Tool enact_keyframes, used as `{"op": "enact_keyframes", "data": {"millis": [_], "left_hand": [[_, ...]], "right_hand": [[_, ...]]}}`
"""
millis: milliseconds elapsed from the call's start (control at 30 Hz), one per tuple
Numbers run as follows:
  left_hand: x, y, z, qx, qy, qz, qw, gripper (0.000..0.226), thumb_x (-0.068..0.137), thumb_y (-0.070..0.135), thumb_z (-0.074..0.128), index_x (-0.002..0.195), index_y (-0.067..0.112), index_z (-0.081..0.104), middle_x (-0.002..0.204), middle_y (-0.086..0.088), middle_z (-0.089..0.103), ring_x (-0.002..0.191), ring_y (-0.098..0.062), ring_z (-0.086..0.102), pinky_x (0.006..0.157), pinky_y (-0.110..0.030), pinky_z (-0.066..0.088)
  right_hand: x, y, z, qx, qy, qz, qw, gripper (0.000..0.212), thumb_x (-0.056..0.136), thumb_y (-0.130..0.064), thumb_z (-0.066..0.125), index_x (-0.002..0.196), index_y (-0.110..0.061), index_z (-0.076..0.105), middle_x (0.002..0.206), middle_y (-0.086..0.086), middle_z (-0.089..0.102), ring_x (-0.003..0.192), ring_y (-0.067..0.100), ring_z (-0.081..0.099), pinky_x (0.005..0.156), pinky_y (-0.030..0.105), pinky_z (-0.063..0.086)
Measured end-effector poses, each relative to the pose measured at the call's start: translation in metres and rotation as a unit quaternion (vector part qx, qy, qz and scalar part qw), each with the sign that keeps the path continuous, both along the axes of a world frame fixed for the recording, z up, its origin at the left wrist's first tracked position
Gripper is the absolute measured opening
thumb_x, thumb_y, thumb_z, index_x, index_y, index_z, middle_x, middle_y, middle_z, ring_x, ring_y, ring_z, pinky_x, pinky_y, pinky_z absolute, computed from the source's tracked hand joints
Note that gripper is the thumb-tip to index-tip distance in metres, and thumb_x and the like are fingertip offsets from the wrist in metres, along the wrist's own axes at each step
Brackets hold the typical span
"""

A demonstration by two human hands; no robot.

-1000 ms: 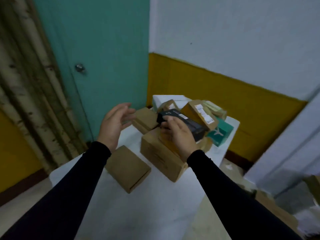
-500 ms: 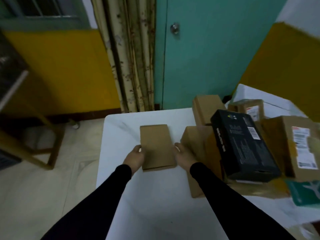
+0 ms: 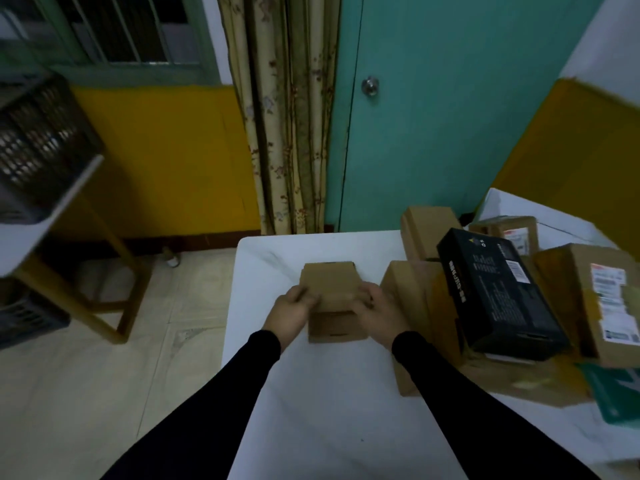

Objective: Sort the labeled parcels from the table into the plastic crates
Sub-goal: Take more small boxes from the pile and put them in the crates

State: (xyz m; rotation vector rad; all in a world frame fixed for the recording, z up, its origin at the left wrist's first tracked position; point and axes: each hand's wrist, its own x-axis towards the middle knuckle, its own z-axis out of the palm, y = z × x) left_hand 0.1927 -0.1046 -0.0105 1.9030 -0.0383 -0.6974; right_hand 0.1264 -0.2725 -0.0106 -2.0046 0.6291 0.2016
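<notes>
Brown corrugated cardboard, flat and rectangular, forms the small parcel (image 3: 330, 296) held between both hands near the table's (image 3: 311, 410) far left corner, its far end tilted up and its long axis running away from the person. The left hand (image 3: 292, 313) and right hand (image 3: 375, 315) pinch opposite long edges, equally near. A dark lattice plastic crate (image 3: 41, 147) sits well apart to the left.

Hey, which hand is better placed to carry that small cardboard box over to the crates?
Probably the left hand. Both hands grip the small cardboard box, but the dark crates sit off to the left, so the right hand would have to reach across.
</notes>
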Motion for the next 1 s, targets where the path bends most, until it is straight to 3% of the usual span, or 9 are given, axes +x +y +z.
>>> {"op": "enact_keyframes", "data": {"millis": [67, 133, 233, 333, 567, 633, 700, 833, 1000], "left_hand": [[0.004, 0.014, 0.026, 0.01, -0.031, -0.014, 0.999, 0.059, 0.086, 0.052, 0.061, 0.139, 0.033, 0.044, 0.143, -0.002, 0.044, 0.123, -0.025, 0.049, 0.105, -0.038, 0.043], [0.008, 0.03, 0.054, 0.011, -0.079, -0.036, 0.996, 0.058, 0.082, 0.049, 0.069, 0.133, 0.034, 0.046, 0.129, 0.001, 0.05, 0.108, -0.017, 0.056, 0.088, -0.026, 0.05], [0.013, 0.056, 0.092, -0.014, -0.137, -0.052, 0.989, 0.041, 0.087, 0.029, 0.071, 0.125, 0.024, 0.054, 0.112, 0.004, 0.063, 0.094, -0.006, 0.059, 0.069, -0.013, 0.047], [0.012, 0.08, 0.125, -0.041, -0.158, -0.045, 0.986, 0.041, 0.087, 0.033, 0.071, 0.125, 0.023, 0.058, 0.115, 0.006, 0.066, 0.102, -0.01, 0.061, 0.079, -0.02, 0.048], [-0.002, 0.113, 0.157, -0.116, -0.132, 0.005, 0.984, 0.076, 0.072, 0.068, 0.069, 0.131, 0.021, 0.057, 0.124, 0.001, 0.065, 0.11, -0.019, 0.064, 0.1, -0.045, 0.05], [-0.01, 0.118, 0.156, -0.132, -0.108, 0.002, 0.985, 0.053, 0.084, 0.057, 0.065, 0.125, 0.024, 0.06, 0.117, 0.002, 0.069, 0.105, -0.019, 0.067, 0.098, -0.045, 0.051], [-0.017, 0.121, 0.151, -0.128, -0.097, 0.005, 0.987, 0.041, 0.085, 0.051, 0.067, 0.119, 0.027, 0.063, 0.108, 0.002, 0.073, 0.098, -0.02, 0.07, 0.096, -0.044, 0.053], [-0.023, 0.125, 0.146, -0.161, -0.076, 0.024, 0.984, 0.063, 0.066, 0.045, 0.079, 0.123, 0.025, 0.061, 0.106, -0.003, 0.075, 0.098, -0.024, 0.071, 0.093, -0.046, 0.055], [-0.029, 0.12, 0.146, -0.171, -0.058, 0.003, 0.984, 0.054, 0.069, 0.032, 0.078, 0.12, 0.022, 0.063, 0.108, -0.008, 0.074, 0.101, -0.03, 0.07, 0.092, -0.048, 0.055]], "right_hand": [[-0.001, 0.004, 0.021, -0.007, -0.047, 0.003, 0.999, 0.078, 0.07, -0.065, 0.064, 0.138, -0.031, 0.044, 0.136, 0.006, 0.049, 0.116, 0.024, 0.056, 0.101, 0.043, 0.05], [-0.001, 0.008, 0.043, -0.005, -0.091, 0.0, 0.996, 0.084, 0.056, -0.068, 0.07, 0.129, -0.033, 0.048, 0.128, 0.005, 0.052, 0.11, 0.02, 0.058, 0.099, 0.04, 0.052], [-0.001, 0.023, 0.082, -0.023, -0.16, -0.003, 0.987, 0.05, 0.073, -0.05, 0.079, 0.113, -0.029, 0.057, 0.115, 0.001, 0.061, 0.102, 0.016, 0.062, 0.09, 0.032, 0.055], [-0.004, 0.04, 0.109, -0.04, -0.209, -0.004, 0.977, 0.024, 0.084, -0.05, 0.071, 0.097, -0.032, 0.063, 0.098, -0.008, 0.068, 0.091, 0.009, 0.064, 0.075, 0.023, 0.051], [-0.002, 0.068, 0.144, 0.073, -0.239, -0.047, 0.967, 0.072, 0.076, -0.075, 0.059, 0.097, -0.007, 0.072, 0.086, 0.004, 0.075, 0.08, 0.022, 0.071, 0.072, 0.033, 0.054], [0.004, 0.066, 0.147, 0.122, -0.24, -0.079, 0.96, 0.086, 0.073, -0.081, 0.059, 0.089, 0.003, 0.065, 0.078, 0.011, 0.066, 0.071, 0.03, 0.061, 0.071, 0.037, 0.049], [0.008, 0.062, 0.15, 0.159, -0.246, -0.117, 0.949, 0.067, 0.08, -0.076, 0.056, 0.082, -0.009, 0.06, 0.071, 0.008, 0.06, 0.067, 0.023, 0.057, 0.068, 0.036, 0.047], [0.008, 0.05, 0.15, 0.186, -0.24, -0.139, 0.942, 0.056, 0.087, -0.069, 0.051, 0.084, -0.014, 0.062, 0.078, 0.007, 0.069, 0.075, 0.023, 0.064, 0.081, 0.04, 0.057], [0.009, 0.042, 0.148, 0.213, -0.249, -0.152, 0.932, 0.05, 0.092, -0.062, 0.053, 0.082, -0.015, 0.063, 0.079, 0.008, 0.068, 0.078, 0.024, 0.062, 0.083, 0.041, 0.055]]}}
